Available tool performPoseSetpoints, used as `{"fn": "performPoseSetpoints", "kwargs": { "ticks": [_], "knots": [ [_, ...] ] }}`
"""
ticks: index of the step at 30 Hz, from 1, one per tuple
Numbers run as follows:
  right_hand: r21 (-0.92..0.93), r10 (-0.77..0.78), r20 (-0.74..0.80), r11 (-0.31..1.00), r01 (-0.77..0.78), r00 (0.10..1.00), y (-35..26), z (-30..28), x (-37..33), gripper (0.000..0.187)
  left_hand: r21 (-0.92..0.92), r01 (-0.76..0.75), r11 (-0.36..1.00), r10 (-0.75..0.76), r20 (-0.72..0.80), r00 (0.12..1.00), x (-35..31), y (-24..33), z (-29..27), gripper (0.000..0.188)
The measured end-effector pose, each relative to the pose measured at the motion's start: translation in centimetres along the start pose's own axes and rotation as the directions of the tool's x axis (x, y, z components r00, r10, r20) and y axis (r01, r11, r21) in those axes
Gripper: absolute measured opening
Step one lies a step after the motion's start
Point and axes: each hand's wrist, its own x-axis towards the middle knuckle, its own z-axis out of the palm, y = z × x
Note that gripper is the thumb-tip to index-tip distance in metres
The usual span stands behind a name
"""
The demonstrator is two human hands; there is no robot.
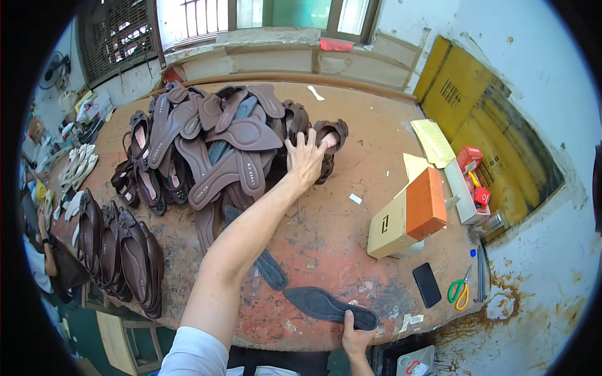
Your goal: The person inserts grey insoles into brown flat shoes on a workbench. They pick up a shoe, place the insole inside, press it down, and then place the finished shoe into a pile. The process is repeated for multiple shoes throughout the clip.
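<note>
My left hand (305, 160) reaches across to the right end of a heap of dark brown shoe parts. Its fingers are spread over dark shoes there, with the thumb side against a brown shoe with a bow (331, 134); the fingertips are partly hidden. Near the front edge of the table, my right hand (355, 338) pinches the heel end of a dark grey sole (320, 306), thumb on top. Another dark grey sole (269, 269) lies beside it, partly behind my left forearm. Smooth brown insoles (248, 133) are piled loosely in the heap.
Brown shoes (133, 257) stand in rows at the table's left edge, near pale shoe parts (78, 166). On the right are an orange-and-cream box (401, 219), a black phone (427, 285), scissors (461, 292) and yellow paper (433, 141). Another person's arm (47, 244) shows far left.
</note>
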Motion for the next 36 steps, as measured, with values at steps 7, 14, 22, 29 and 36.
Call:
{"fn": "performPoseSetpoints", "kwargs": {
  "ticks": [7, 14, 22, 29, 36],
  "knots": [
    [-0.035, -0.074, -0.077, 0.997, 0.071, 0.994, -0.8, -0.6, 0.6, 0.022, -0.179, -0.187, 0.966, 0.174, -0.085, 0.981, -6.9, 1.4, -7.5, 0.062],
    [0.197, 0.06, 0.021, 0.978, -0.063, 0.998, 0.3, -0.9, 0.8, 0.025, -0.525, -0.191, 0.83, 0.22, -0.007, 0.976, -21.6, -3.7, -15.4, 0.061],
    [0.59, 0.099, 0.168, 0.787, -0.181, 0.981, -6.1, -3.3, 1.1, 0.039, -0.638, -0.316, 0.702, 0.271, -0.17, 0.947, -33.1, -6.1, -20.1, 0.043],
    [0.053, -0.133, 0.486, 0.991, 0.122, 0.864, -10.5, -2.2, -0.1, 0.05, -0.821, 0.07, 0.566, 0.164, 0.196, 0.967, -44.1, -5.7, -20.4, 0.079],
    [-0.15, -0.184, 0.929, 0.606, 0.781, 0.322, -12.9, 6.6, 1.1, 0.036, -0.756, 0.386, 0.528, -0.215, 0.321, 0.922, -45.1, -7.8, -21.0, 0.082]
  ]
}}
